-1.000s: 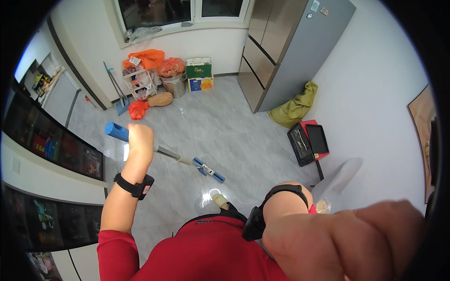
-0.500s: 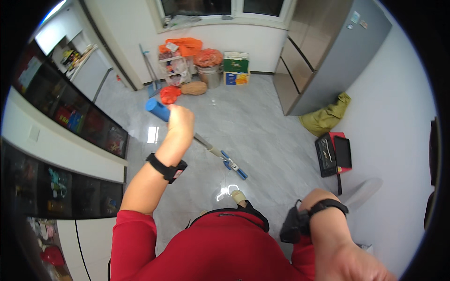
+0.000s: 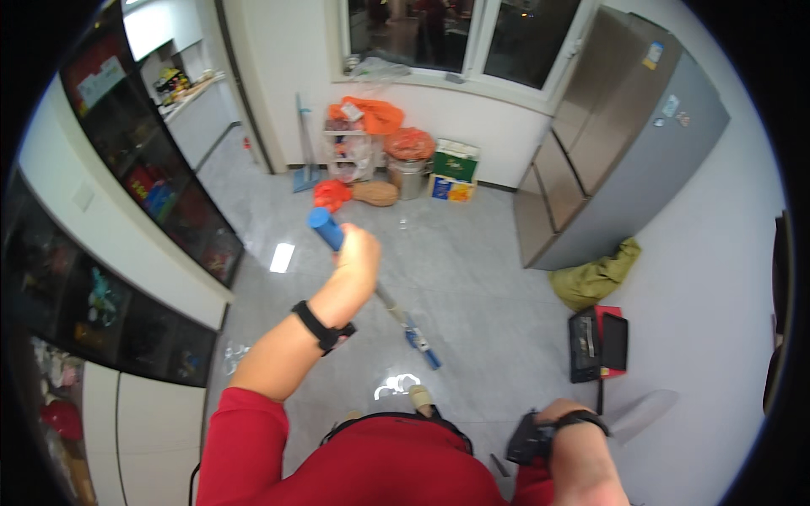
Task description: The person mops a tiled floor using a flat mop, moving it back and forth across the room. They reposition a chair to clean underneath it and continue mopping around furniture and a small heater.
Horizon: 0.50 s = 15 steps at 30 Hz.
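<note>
My left hand [image 3: 359,253] is closed around the pole of a mop, just below its blue end grip [image 3: 326,228]. The grey pole slants down to the right. Its narrow blue-and-white mop head [image 3: 420,343] rests on the tiled floor, ahead of my slippered foot [image 3: 420,396]. My right arm is bent at the lower right, a black strap and device on it. Only a blurred bit of my right hand [image 3: 595,496] shows at the lower edge, fingers out of sight.
A fridge [image 3: 607,143] stands at the far right, with an olive bag [image 3: 595,277] and an open red-and-black toolbox [image 3: 597,344] nearby. Along the back wall are a dustpan [image 3: 306,179], a rack [image 3: 348,152], a metal bin [image 3: 408,179] and boxes [image 3: 454,173]. Dark-fronted cabinets [image 3: 143,169] line the left.
The view has shifted, showing more of the window. My left hand still grips the mop, its pole now steeper in the picture. My right hand has dropped mostly out of the lower edge.
</note>
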Available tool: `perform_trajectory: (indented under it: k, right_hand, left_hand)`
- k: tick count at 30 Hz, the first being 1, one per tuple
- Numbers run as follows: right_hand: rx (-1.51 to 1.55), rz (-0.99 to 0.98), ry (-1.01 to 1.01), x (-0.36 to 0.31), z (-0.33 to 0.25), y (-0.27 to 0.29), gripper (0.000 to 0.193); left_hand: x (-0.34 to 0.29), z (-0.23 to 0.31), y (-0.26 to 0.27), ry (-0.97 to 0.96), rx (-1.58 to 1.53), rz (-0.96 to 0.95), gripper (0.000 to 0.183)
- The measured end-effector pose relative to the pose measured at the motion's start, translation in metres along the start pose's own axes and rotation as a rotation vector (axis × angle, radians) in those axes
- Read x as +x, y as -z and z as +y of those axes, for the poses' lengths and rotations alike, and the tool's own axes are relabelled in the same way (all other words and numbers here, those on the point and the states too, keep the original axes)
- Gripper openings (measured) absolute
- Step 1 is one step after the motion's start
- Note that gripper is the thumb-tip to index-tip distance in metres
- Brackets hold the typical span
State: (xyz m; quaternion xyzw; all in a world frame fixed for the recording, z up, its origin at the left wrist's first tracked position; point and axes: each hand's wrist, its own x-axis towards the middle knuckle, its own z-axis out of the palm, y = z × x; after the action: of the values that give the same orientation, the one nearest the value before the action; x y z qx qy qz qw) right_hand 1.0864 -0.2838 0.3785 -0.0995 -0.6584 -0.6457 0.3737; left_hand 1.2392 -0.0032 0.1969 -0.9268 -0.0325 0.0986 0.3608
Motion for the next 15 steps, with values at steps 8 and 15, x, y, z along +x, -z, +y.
perform_trajectory:
  k: [8,15]
  right_hand:
    - [0.475,0.949,-0.914,-0.047,0.009,-0.018,0.01]
    - [0.819,0.767,-1.101,-0.071,0.007,-0.04,0.013]
  left_hand:
    - [0.004,-0.002,-0.016,0.127,-0.039,0.051,0.015]
    - [-0.003,-0.006,-0.013,0.164,0.013,0.151,0.014]
